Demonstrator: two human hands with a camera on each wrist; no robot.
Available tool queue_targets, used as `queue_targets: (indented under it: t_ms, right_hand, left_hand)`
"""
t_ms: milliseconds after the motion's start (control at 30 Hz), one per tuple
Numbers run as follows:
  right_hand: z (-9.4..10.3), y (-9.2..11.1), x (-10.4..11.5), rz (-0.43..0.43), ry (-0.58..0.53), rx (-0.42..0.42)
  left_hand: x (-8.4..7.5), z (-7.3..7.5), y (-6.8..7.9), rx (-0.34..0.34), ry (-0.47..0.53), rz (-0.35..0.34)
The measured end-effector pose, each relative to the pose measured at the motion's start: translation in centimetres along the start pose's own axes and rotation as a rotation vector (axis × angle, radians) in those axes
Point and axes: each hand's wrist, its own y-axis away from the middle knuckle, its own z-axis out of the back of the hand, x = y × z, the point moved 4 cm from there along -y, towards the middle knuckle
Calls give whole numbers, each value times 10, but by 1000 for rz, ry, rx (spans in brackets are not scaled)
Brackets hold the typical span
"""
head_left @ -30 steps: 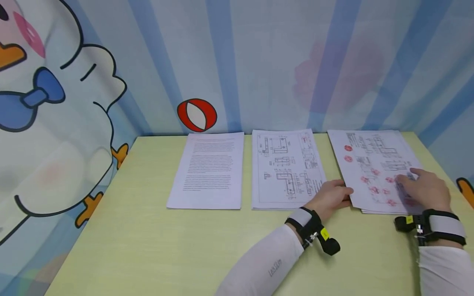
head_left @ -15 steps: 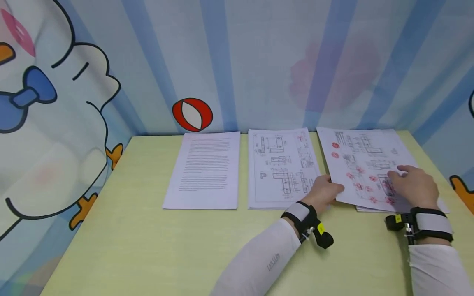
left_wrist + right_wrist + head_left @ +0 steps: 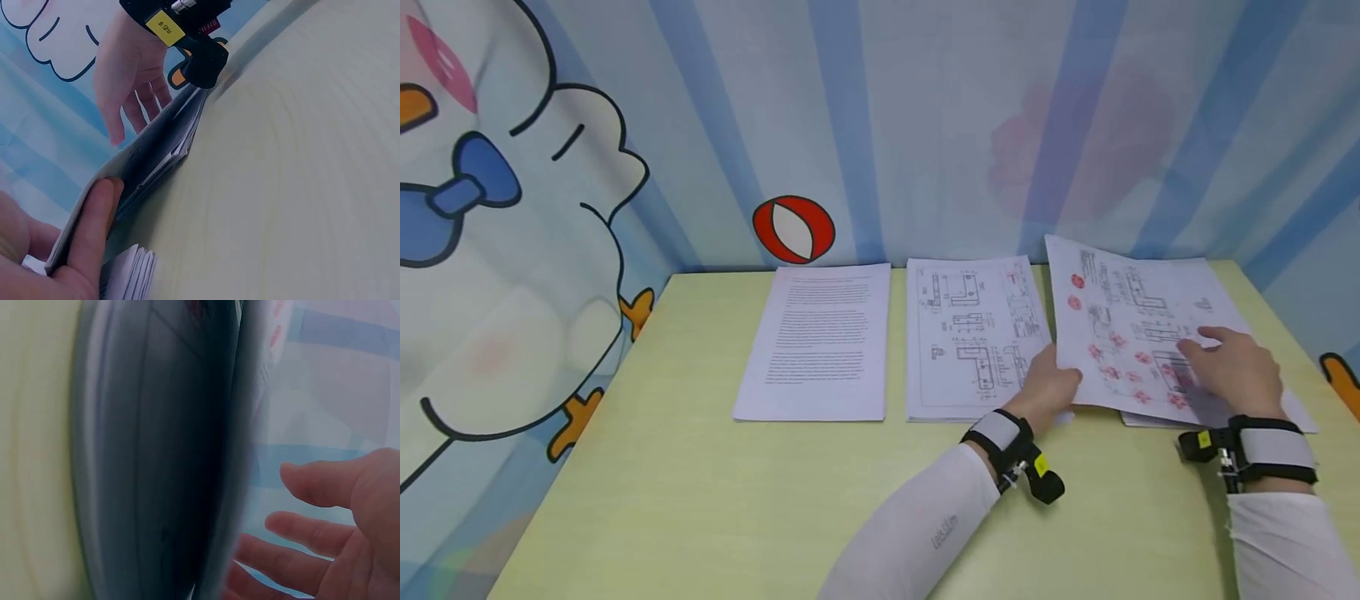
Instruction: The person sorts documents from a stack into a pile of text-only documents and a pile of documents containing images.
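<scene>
A sheet of paper with a technical drawing and several red stamps [image 3: 1116, 317] lies raised and curved over the right-hand paper stack [image 3: 1296, 410]. My left hand [image 3: 1043, 390] pinches its near left edge, with thumb and fingers on opposite faces in the left wrist view. Whether it is one sheet or a few together I cannot tell. Over the printed side is my right hand [image 3: 1240, 375], fingers loosely extended and gripping nothing. The right wrist view shows a dark gap between the lifted sheet [image 3: 240, 456] and the pages below it [image 3: 119, 456].
A middle stack of drawings [image 3: 955, 333] lies just left of my left hand, its near right corner partly covered. Farther left is a stack of text pages [image 3: 827, 342]. The pale yellow table [image 3: 700, 500] meets a printed curtain [image 3: 925, 125] at the back.
My left hand has moved left, drawing the stamped sheet's left side up and leftward, away from the stack. My right hand has shifted slightly left and stays over the sheet.
</scene>
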Motion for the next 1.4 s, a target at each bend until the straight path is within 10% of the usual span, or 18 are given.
queue_targets:
  t_ms: [400, 700, 800, 967, 1400]
  right_hand:
    - [-13, -3, 15, 57, -229, 86]
    - [-31, 4, 52, 70, -977, 306]
    - [-36, 10, 67, 71, -1073, 306]
    - [-44, 18, 92, 71, -986, 235]
    - [-72, 20, 120, 30, -687, 167]
  left_hand:
    - [-5, 40, 7, -3, 42, -67]
    - [-13, 86, 16, -53, -77, -137]
    - [-14, 104, 21, -60, -129, -178]
    - [-17, 134, 31, -56, -183, -240]
    - [-9, 193, 44, -103, -260, -142]
